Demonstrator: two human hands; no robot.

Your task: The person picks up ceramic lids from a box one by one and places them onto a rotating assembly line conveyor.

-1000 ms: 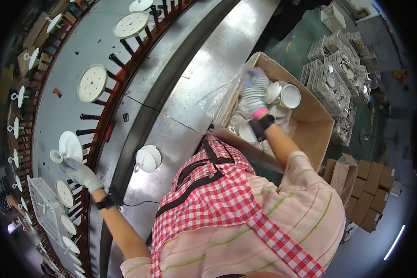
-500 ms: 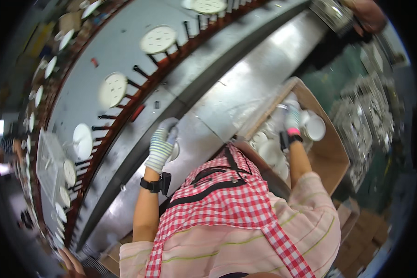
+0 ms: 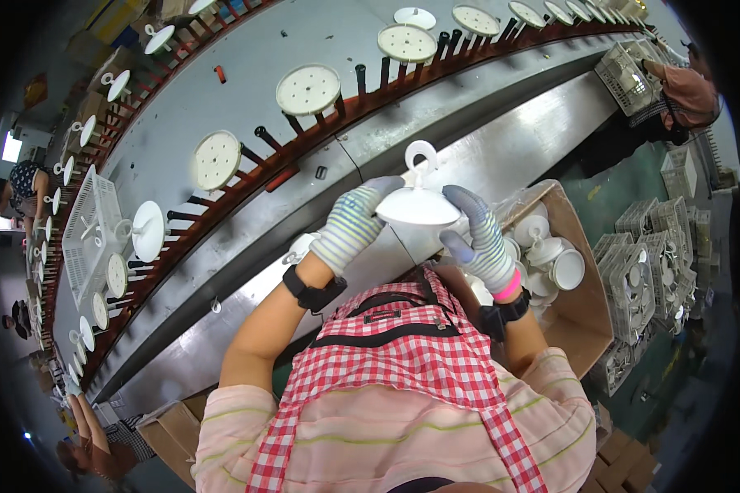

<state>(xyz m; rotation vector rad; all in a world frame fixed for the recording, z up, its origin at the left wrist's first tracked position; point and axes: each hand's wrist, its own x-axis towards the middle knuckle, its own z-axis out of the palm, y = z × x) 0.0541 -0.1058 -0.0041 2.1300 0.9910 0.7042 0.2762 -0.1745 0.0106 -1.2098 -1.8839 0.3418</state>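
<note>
In front of me, above the steel bench (image 3: 477, 152), I hold a white domed disc with a ring hook (image 3: 419, 207), its ring pointing up. My left hand (image 3: 349, 226), in a striped glove with grey fingertips, grips the left rim. The right rim is between the thumb and fingers of my right hand (image 3: 483, 246), gloved the same way. Beside my left wrist another white piece (image 3: 302, 246) lies on the bench, partly hidden by the glove. To the right, a cardboard box (image 3: 588, 304) holds several loose white discs, some with ring hooks.
Beyond the bench curves a line of dark upright pegs (image 3: 292, 123) carrying white discs (image 3: 308, 89). A white plastic basket (image 3: 90, 234) stands at the left. Filled crates (image 3: 666, 263) are stacked at the right. Co-workers are at the far right (image 3: 689, 90) and lower left (image 3: 99, 452).
My right hand has come out of the cardboard box and moved left to the bench. My left hand has moved right and up. Both now hold the white disc. The peg line's discs have shifted.
</note>
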